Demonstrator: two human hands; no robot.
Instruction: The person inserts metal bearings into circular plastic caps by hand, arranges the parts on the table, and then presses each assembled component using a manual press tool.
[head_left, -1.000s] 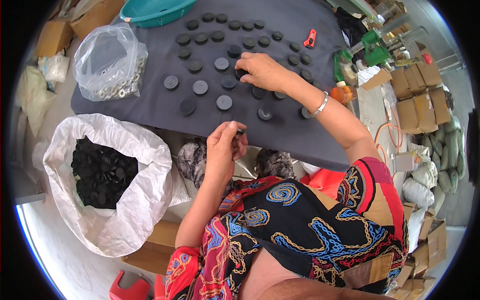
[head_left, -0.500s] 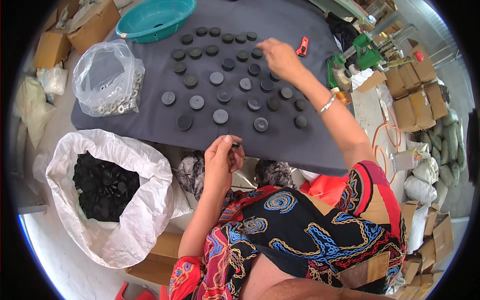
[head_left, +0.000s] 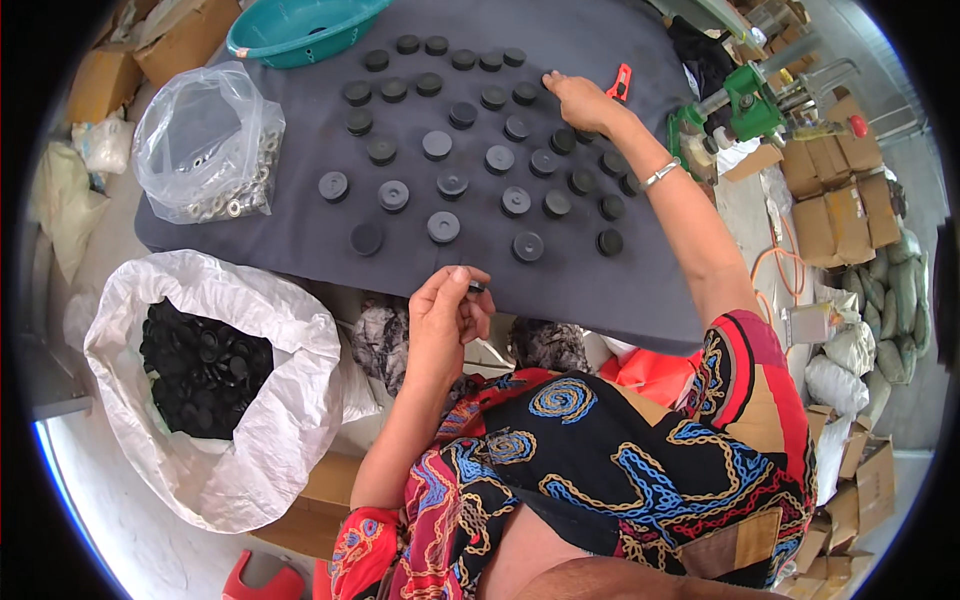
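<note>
Several round black caps (head_left: 443,184) lie in rows on a dark grey table cloth (head_left: 300,240). My right hand (head_left: 580,100) reaches to the far right of the rows, fingers down among the far caps, next to a cap (head_left: 525,93). My left hand (head_left: 448,310) hovers at the near table edge, fingers curled around a small dark piece (head_left: 476,287). A white sack (head_left: 250,440) full of black caps (head_left: 200,365) stands open at my left.
A clear plastic bag of metal rings (head_left: 215,150) rests on the cloth's left end. A teal basin (head_left: 295,25) sits at the far edge. A red cutter (head_left: 620,80) and a green tool (head_left: 735,105) lie right. Cardboard boxes (head_left: 840,200) stack further right.
My right hand has moved from the middle rows outward to the far right rows. My left hand stays near the table's front edge holding its small piece.
</note>
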